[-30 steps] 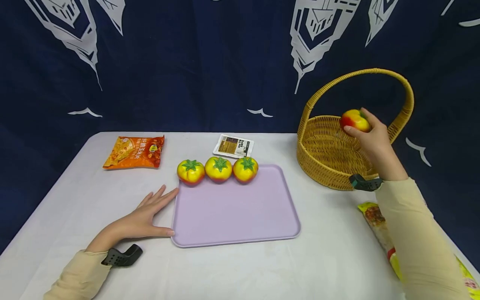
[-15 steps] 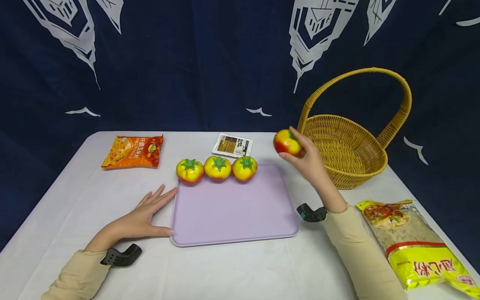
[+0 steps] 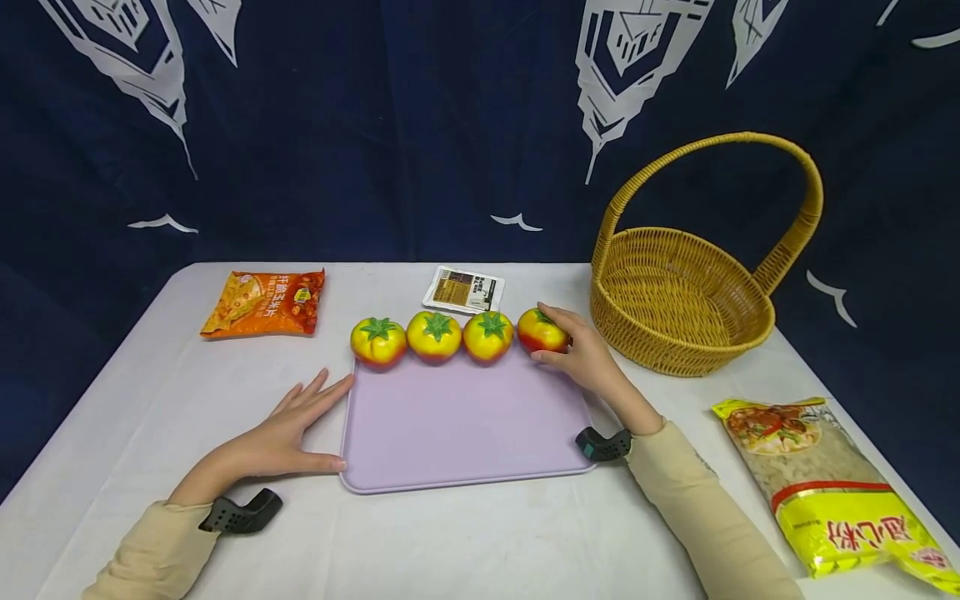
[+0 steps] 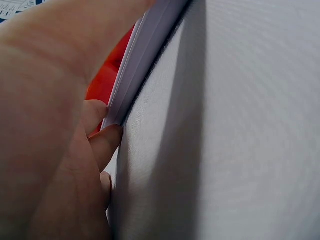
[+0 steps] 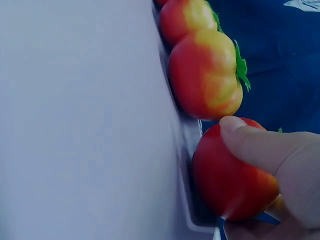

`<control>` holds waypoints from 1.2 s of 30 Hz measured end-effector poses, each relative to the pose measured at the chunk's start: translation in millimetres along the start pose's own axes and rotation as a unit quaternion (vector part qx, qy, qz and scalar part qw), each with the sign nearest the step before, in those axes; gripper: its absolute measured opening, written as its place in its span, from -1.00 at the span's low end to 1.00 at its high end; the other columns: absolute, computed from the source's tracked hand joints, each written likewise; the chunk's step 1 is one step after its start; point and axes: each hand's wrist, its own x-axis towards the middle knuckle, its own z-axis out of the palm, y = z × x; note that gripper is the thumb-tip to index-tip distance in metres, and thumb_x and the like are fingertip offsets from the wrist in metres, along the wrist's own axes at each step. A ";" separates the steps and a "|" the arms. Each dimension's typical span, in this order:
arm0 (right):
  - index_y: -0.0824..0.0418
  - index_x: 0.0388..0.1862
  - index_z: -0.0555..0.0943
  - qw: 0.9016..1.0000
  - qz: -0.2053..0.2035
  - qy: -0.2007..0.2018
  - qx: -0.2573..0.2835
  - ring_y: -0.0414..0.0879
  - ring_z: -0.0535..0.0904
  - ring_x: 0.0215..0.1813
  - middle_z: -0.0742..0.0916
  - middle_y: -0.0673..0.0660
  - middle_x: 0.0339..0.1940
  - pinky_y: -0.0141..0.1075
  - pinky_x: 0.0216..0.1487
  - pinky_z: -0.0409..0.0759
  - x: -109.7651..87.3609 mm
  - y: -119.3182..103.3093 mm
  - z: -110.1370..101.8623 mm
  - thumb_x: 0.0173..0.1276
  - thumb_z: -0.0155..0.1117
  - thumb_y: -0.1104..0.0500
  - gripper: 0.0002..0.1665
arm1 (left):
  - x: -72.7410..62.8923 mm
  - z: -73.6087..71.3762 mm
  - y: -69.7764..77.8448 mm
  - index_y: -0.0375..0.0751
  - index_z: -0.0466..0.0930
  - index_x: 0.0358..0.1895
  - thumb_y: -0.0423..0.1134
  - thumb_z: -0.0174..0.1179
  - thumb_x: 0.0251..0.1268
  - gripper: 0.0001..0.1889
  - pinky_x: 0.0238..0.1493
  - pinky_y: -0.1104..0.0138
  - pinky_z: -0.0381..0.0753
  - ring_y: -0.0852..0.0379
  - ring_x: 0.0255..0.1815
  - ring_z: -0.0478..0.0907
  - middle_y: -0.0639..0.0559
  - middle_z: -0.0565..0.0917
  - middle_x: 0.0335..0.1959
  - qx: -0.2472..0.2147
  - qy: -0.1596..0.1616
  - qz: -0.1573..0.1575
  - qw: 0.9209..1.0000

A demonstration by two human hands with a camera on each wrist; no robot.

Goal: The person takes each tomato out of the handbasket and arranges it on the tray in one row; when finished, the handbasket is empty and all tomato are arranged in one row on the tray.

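My right hand (image 3: 581,354) grips a yellow-red toy tomato (image 3: 542,332) at the far right corner of the lilac tray (image 3: 465,433). In the right wrist view the thumb (image 5: 255,147) lies across the side of that red tomato (image 5: 227,172). Three more toy tomatoes with green leaf tops, among them a middle tomato (image 3: 434,337), form a row along the tray's far edge. At the tray's left side my left hand (image 3: 273,442) has its fingers spread, with thumb and fingertips at the rim. The left wrist view shows those fingers (image 4: 105,142) against the tray's edge (image 4: 145,55).
A wicker basket (image 3: 675,362) with a tall handle stands at the back right. Nearer me lies a yellow bag of noodles (image 3: 832,483). An orange snack packet (image 3: 266,304) is at the back left, and a small white packet (image 3: 465,290) sits behind the tray.
My right hand has carried the tomato from over the basket leftward and down to the tray's far right corner, beside the other tomatoes. The left hand has stayed at the tray's left edge.
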 end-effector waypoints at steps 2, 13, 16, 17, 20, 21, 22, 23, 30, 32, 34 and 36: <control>0.25 0.35 0.35 1.000 -0.010 0.003 0.001 0.17 0.32 0.27 0.44 0.32 0.26 -0.01 0.29 0.22 -0.5 1.8 2.3 0.01 0.52 0.20 -0.11 | -0.3 -0.3 0.4 -0.07 -0.04 0.49 0.25 0.38 -0.14 0.13 0.33 -0.10 -0.43 -0.21 0.45 -0.32 -0.21 0.03 0.45 -0.001 0.001 0.001 1.000; 0.26 0.38 0.28 1.000 -0.012 0.009 -0.001 0.17 0.30 0.28 0.39 0.31 0.30 -0.01 0.30 0.21 1.4 5.9 7.9 0.00 0.53 0.21 -0.04 | -1.3 -2.3 -0.7 -0.06 -0.04 0.49 0.24 0.38 -0.14 0.12 0.33 -0.10 -0.43 -0.20 0.45 -0.33 -0.20 0.03 0.45 -0.003 0.002 0.000 1.000; 0.26 0.40 0.26 1.000 -0.002 0.006 0.009 0.17 0.29 0.29 0.37 0.31 0.31 -0.01 0.30 0.21 2.0 6.7 9.6 0.01 0.53 0.21 -0.02 | -2.0 -2.4 -0.8 -0.07 -0.03 0.49 0.23 0.38 -0.14 0.12 0.33 -0.10 -0.43 -0.21 0.45 -0.32 -0.20 0.04 0.45 -0.003 0.004 -0.001 1.000; 0.25 0.41 0.24 1.000 0.004 0.004 0.012 0.17 0.29 0.29 0.37 0.31 0.31 -0.01 0.30 0.21 1.8 6.7 10.0 0.02 0.52 0.20 -0.01 | -2.2 -2.0 -1.0 -0.07 -0.03 0.49 0.24 0.38 -0.14 0.12 0.33 -0.10 -0.43 -0.21 0.45 -0.32 -0.20 0.04 0.45 -0.003 0.004 -0.001 1.000; 0.22 0.45 0.17 0.999 0.028 -0.012 0.027 0.16 0.28 0.30 0.35 0.31 0.33 -0.01 0.31 0.20 0.7 5.1 9.8 0.05 0.51 0.15 0.03 | -3.4 -0.4 -1.0 -0.06 -0.03 0.49 0.25 0.38 -0.15 0.13 0.33 -0.11 -0.42 -0.21 0.45 -0.32 -0.21 0.03 0.45 -0.005 0.002 -0.004 1.000; 0.21 0.46 0.14 0.999 0.035 -0.019 0.031 0.16 0.27 0.31 0.33 0.32 0.34 0.00 0.31 0.20 0.2 3.9 8.7 0.07 0.50 0.12 0.05 | -3.7 0.1 -1.3 -0.05 -0.04 0.49 0.25 0.38 -0.16 0.13 0.33 -0.11 -0.42 -0.21 0.45 -0.32 -0.21 0.03 0.45 -0.005 0.001 -0.005 1.000; 0.20 0.47 0.11 0.998 0.039 -0.024 0.035 0.17 0.26 0.31 0.31 0.32 0.35 0.00 0.30 0.20 -0.1 2.1 6.8 0.09 0.48 0.10 0.05 | -3.9 0.5 -1.5 -0.05 -0.04 0.49 0.26 0.38 -0.15 0.13 0.33 -0.11 -0.42 -0.21 0.45 -0.32 -0.21 0.03 0.45 -0.006 0.000 -0.005 1.000; 0.20 0.48 0.08 0.998 0.039 -0.031 0.038 0.18 0.24 0.33 0.29 0.33 0.37 0.01 0.30 0.20 -0.3 -0.1 3.6 0.12 0.46 0.09 0.05 | -3.7 0.7 -1.7 -0.05 -0.04 0.49 0.26 0.38 -0.15 0.13 0.33 -0.11 -0.43 -0.21 0.45 -0.32 -0.22 0.04 0.45 -0.006 0.001 -0.004 1.000; 0.22 0.49 0.03 0.998 -0.022 -0.048 0.022 0.19 0.12 0.39 0.19 0.28 0.44 0.06 0.30 0.16 -4.8 -19.6 -44.8 0.32 0.26 0.10 -0.11 | 0.8 0.2 -0.4 -0.05 -0.04 0.49 0.26 0.37 -0.14 0.12 0.33 -0.09 -0.43 -0.19 0.45 -0.33 -0.19 0.04 0.45 -0.003 0.003 0.006 1.000; 0.20 0.50 0.03 0.999 -0.033 -0.037 0.008 0.17 0.11 0.41 0.19 0.25 0.45 0.07 0.31 0.13 -8.4 -25.0 -61.1 0.34 0.23 0.10 -0.13 | 0.6 0.0 0.4 -0.04 -0.03 0.49 0.26 0.37 -0.14 0.12 0.33 -0.10 -0.44 -0.20 0.45 -0.33 -0.20 0.03 0.45 -0.006 0.000 0.005 1.000; 0.17 0.50 0.03 0.999 -0.032 -0.023 -0.007 0.15 0.07 0.42 0.18 0.23 0.46 0.09 0.33 0.08 -11.9 -30.0 -75.2 0.36 0.21 0.09 -0.15 | 0.0 0.0 0.8 -0.04 -0.03 0.49 0.26 0.37 -0.14 0.12 0.33 -0.10 -0.44 -0.20 0.45 -0.33 -0.20 0.03 0.46 -0.008 -0.001 0.001 1.000; 0.15 0.51 0.01 0.999 -0.022 -0.012 -0.023 0.17 0.03 0.43 0.17 0.23 0.46 0.14 0.33 0.02 -15.0 -35.3 -86.7 0.37 0.19 0.06 -0.15 | -0.6 0.3 0.9 -0.04 -0.03 0.49 0.26 0.37 -0.15 0.12 0.33 -0.11 -0.44 -0.21 0.45 -0.33 -0.20 0.02 0.46 -0.007 -0.002 -0.004 1.000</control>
